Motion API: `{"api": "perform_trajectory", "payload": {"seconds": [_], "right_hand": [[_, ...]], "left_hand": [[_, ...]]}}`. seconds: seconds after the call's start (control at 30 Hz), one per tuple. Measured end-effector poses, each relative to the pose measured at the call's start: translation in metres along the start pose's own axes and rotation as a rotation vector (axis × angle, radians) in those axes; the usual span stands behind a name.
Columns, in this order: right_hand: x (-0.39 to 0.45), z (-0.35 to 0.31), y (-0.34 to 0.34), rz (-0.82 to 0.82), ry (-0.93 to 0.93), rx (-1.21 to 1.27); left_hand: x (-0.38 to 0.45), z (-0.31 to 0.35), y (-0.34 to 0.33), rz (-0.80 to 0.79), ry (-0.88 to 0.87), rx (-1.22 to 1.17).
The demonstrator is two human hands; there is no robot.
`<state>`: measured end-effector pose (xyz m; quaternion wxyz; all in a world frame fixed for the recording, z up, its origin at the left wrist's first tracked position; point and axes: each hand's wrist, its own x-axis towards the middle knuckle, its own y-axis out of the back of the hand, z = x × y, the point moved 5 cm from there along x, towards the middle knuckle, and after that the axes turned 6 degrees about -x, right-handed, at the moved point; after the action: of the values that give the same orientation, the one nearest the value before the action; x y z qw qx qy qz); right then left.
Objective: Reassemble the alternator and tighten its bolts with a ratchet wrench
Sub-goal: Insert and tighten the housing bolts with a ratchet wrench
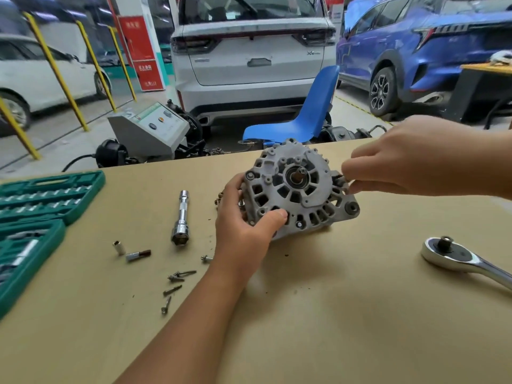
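Bracing the alternator (300, 187) on the table (332, 314), shaft axis tilted up toward me, my left hand (243, 225) clamps its near-left rim; my right hand (410, 159) pinches a bolt at its right edge, nearer the ratchet wrench (465, 261).

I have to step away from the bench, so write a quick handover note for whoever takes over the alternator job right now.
Left hand: grips the grey cast-metal alternator, tilted up on the tan tabletop.
Right hand: fingers pinch at its right edge, apparently starting a bolt; the part is hidden.
Chrome ratchet wrench: lying unused, right.
Loose long screws and chrome extension socket: left of the alternator.
Done: housing halves together.
Left: seat the bolts, tighten with the ratchet.
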<state>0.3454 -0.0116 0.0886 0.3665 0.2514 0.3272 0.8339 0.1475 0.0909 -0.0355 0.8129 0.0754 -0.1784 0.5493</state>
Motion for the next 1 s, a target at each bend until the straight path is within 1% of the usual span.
{"api": "perform_trajectory", "payload": {"seconds": [0.13,0.27,0.3,0.33,0.4,0.5,0.57,0.63,0.67,0.73,0.8,0.87,0.9,0.93,0.97,1.0], "right_hand": [[0.000,0.016,-0.001,0.026,-0.043,0.045],[0.005,0.003,-0.002,0.033,-0.054,0.056],[0.005,0.001,-0.002,0.026,-0.087,0.065],[0.005,0.001,-0.002,0.015,-0.159,0.084],[0.004,0.004,-0.003,-0.019,-0.370,0.147],[0.009,0.009,-0.014,-0.136,-0.686,0.229],[0.013,0.008,-0.021,-0.219,-0.851,0.332],[0.014,0.002,-0.030,-0.237,-0.968,0.469],[0.015,-0.001,-0.032,-0.232,-0.982,0.480],[0.016,-0.004,-0.026,-0.250,-0.891,0.373],[0.019,-0.003,-0.014,-0.249,-0.680,0.175],[0.021,-0.002,-0.005,-0.279,-0.361,-0.058],[0.020,-0.002,-0.002,-0.301,-0.270,-0.137],[0.020,-0.004,-0.001,-0.318,-0.256,-0.160],[0.021,-0.008,-0.002,-0.323,-0.303,-0.132],[0.022,-0.012,-0.005,-0.328,-0.419,-0.052]], "left_hand": [[-0.001,-0.001,0.000,0.006,0.033,0.021],[0.000,-0.002,-0.003,0.001,0.037,0.047],[0.001,-0.002,-0.003,0.000,0.035,0.049],[0.001,-0.001,-0.002,-0.002,0.033,0.053],[0.001,-0.001,-0.001,-0.007,0.027,0.052],[0.001,0.002,-0.001,0.000,0.011,0.055],[0.000,0.004,-0.003,0.004,0.005,0.061],[-0.001,0.004,-0.003,0.006,0.001,0.060],[-0.001,0.005,-0.003,0.003,-0.002,0.062],[-0.002,0.007,-0.002,-0.011,-0.002,0.070],[-0.002,0.009,0.001,-0.026,-0.002,0.071],[-0.001,0.011,0.005,-0.048,0.006,0.049],[-0.001,0.012,0.006,-0.059,0.016,0.031],[0.000,0.012,0.007,-0.066,0.024,0.019],[0.000,0.012,0.008,-0.070,0.028,0.016],[0.000,0.011,0.007,-0.071,0.028,0.016]]}}
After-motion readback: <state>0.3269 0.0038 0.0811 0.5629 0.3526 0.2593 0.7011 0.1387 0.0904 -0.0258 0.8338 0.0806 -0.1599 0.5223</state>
